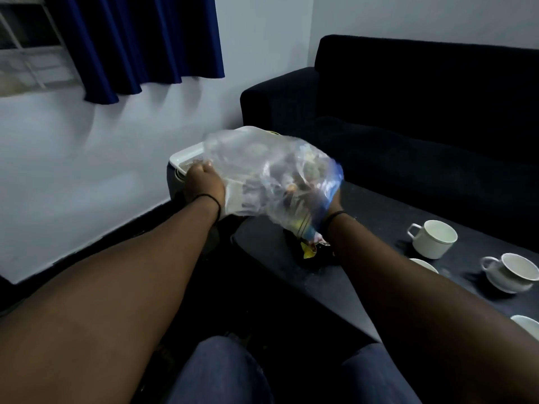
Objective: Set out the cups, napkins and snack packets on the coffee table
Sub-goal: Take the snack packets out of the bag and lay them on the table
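Note:
A clear plastic bag [268,173] with a blue zip edge holds several snack packets. Both hands grip it above the near left corner of the dark coffee table [376,217]. My left hand [204,182] holds its left end. My right hand [332,202] holds the blue edge and is mostly hidden by the bag. Snack packets [312,246] hang from the bag's lower end and lie on the table under it. A white cup [433,239] and a second cup [513,271] stand at the right; two more cup rims [424,265] [526,325] show near my right forearm.
A white tray or bin [186,158] sits behind the bag beside the wall. A dark sofa [408,112] runs along the far side of the table. A blue curtain [140,45] hangs at the upper left. My knees [221,371] are at the bottom.

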